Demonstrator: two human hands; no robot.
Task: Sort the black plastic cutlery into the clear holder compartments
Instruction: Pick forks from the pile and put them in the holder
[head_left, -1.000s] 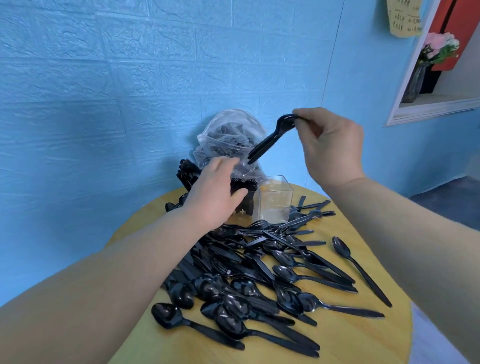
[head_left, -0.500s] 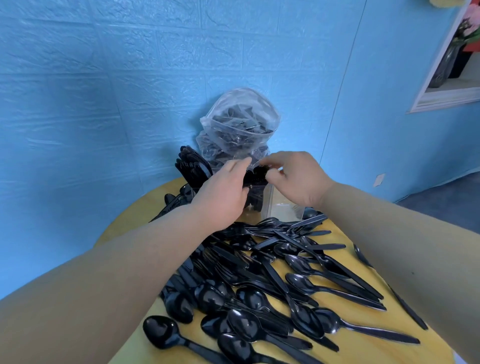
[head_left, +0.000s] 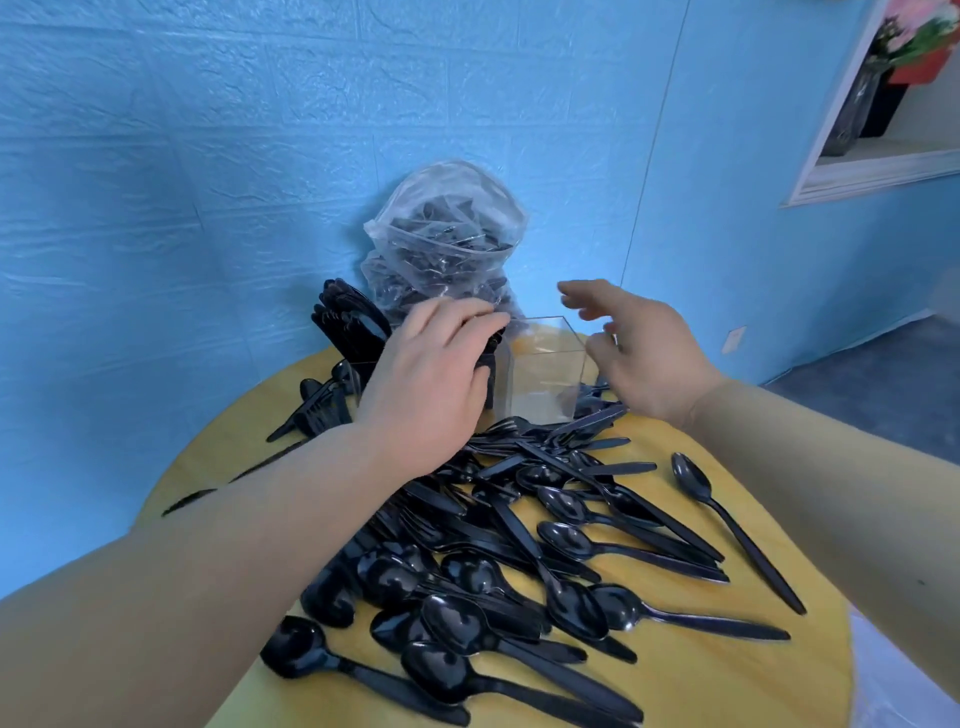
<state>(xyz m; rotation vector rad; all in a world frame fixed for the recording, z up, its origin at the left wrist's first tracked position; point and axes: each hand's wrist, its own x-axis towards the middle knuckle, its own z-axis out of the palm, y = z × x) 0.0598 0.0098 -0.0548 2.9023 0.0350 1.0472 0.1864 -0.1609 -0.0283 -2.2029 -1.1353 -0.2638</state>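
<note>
A clear holder (head_left: 545, 384) stands at the back of the round yellow table (head_left: 727, 675). Its right compartment looks empty, and black cutlery (head_left: 343, 322) stands upright in the left one. My left hand (head_left: 431, 384) rests on the middle compartment, its fingers over the black pieces there, which it mostly hides. My right hand (head_left: 639, 353) hovers open just right of the holder, fingers spread, holding nothing. A heap of black spoons, forks and knives (head_left: 493, 561) covers the table in front.
A clear plastic bag (head_left: 447, 244) full of black cutlery leans on the blue wall behind the holder. One spoon (head_left: 727, 525) lies apart at the right. A wall niche (head_left: 893, 104) with a vase is at the upper right.
My right hand brought a black piece down to the holder, let it go in the middle compartment and drew back to the right, open. My left hand stayed on the holder.
</note>
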